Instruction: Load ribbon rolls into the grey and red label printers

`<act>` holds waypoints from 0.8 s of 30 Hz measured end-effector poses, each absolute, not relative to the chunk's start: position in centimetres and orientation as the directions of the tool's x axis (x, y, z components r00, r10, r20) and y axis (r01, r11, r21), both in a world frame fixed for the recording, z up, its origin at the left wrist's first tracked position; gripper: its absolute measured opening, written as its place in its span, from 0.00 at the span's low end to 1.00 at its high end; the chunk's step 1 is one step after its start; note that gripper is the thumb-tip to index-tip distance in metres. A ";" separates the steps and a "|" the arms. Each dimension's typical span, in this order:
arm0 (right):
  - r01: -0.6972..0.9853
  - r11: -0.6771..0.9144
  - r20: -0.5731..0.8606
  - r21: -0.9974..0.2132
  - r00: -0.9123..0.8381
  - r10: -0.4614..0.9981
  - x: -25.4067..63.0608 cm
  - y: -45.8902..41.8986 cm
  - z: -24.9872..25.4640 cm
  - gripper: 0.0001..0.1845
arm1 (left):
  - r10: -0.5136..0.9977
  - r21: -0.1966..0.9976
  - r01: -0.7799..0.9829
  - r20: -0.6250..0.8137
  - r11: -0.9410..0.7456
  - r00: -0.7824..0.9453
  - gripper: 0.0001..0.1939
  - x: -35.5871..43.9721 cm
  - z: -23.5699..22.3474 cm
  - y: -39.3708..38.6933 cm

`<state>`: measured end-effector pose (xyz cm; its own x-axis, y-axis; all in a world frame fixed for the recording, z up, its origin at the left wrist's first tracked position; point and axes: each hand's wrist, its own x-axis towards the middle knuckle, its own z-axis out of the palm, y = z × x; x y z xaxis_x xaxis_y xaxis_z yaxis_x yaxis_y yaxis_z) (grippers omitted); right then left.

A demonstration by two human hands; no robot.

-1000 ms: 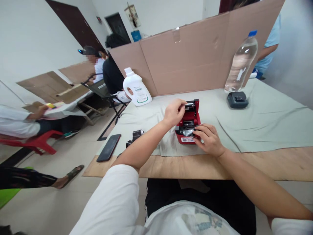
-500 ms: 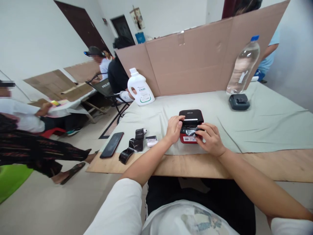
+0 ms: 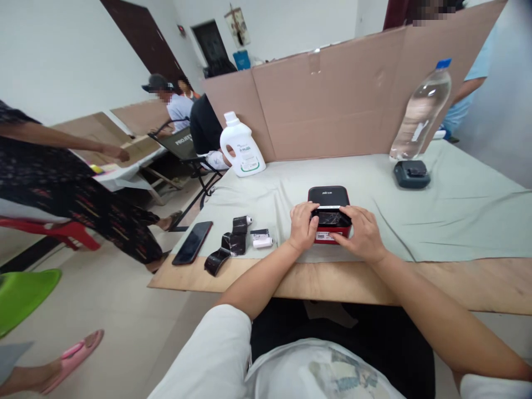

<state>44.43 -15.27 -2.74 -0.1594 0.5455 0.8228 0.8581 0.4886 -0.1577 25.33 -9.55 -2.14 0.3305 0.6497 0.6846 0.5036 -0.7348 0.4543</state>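
A small red and black box-shaped device, seemingly a portable printer, rests on the cloth near the table's front edge. Its black lid is tilted up at the back, and dark, shiny material shows in the opening. My left hand grips its left side, fingers at the lid's edge and thumb at the near side. Around the right side curls my right hand, fingertips at the lid's corner and thumb low on the labelled front. Left of the device lie a small white roll with a dark strip and a crumpled black strip.
A phone lies at the table's left edge. At the back stand a white jug and a water bottle, before a cardboard screen. A dark grey device sits by the bottle. Several people are beyond the table.
My right hand has moved from the device's opening to its right side and lid corner. The clear film at the opening no longer shows. On the left, a person's arm now reaches over another table.
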 end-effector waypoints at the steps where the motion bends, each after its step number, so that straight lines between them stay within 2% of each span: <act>1: 0.858 0.488 0.825 -0.162 -0.153 0.543 44.4 -15.2 -2.7 0.32 | 0.646 0.452 0.503 0.690 -0.737 0.328 0.29 25.4 -2.2 -9.6; 7: 0.824 0.517 0.808 -0.232 -0.132 0.574 44.4 -15.1 -2.8 0.30 | 0.646 0.454 0.502 0.692 -0.736 0.322 0.27 25.4 -2.2 -9.6; 10: 0.793 0.566 0.804 -0.227 -0.174 0.568 44.5 -15.3 -3.0 0.30 | 0.630 0.477 0.446 0.715 -0.757 0.304 0.25 25.3 -2.6 -9.8; 12: 0.760 0.599 0.806 -0.250 -0.179 0.564 44.9 -15.3 -3.3 0.29 | 0.635 0.516 0.403 0.728 -0.756 0.259 0.27 25.1 -3.1 -9.7; 14: 0.734 0.591 0.804 -0.335 -0.105 0.586 45.5 -15.0 -3.8 0.27 | 0.689 0.598 0.375 0.702 -0.708 0.183 0.31 24.8 -3.6 -9.3; 16: 0.728 0.506 0.769 -0.462 0.045 0.638 46.2 -14.3 -4.8 0.24 | 0.800 0.737 0.332 0.589 -0.588 0.109 0.38 24.6 -4.0 -8.7; 18: 0.752 0.379 0.706 -0.540 0.160 0.690 46.8 -13.4 -6.0 0.22 | 0.909 0.871 0.259 0.400 -0.416 0.117 0.41 24.4 -4.3 -8.1; 20: 0.801 0.296 0.646 -0.521 0.142 0.750 47.2 -12.6 -7.2 0.19 | 0.940 0.940 0.179 0.246 -0.291 0.237 0.42 24.5 -4.4 -7.7; 24: 0.838 0.285 0.544 -0.464 0.016 0.839 46.9 -12.3 -8.1 0.18 | 0.890 0.992 0.028 0.100 -0.125 0.445 0.41 24.8 -3.9 -8.1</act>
<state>46.94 -12.26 -8.13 0.0163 0.8387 0.5444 0.8384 0.2852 -0.4645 24.84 -8.13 -3.91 0.4446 0.8902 0.0995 0.0284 -0.1251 0.9917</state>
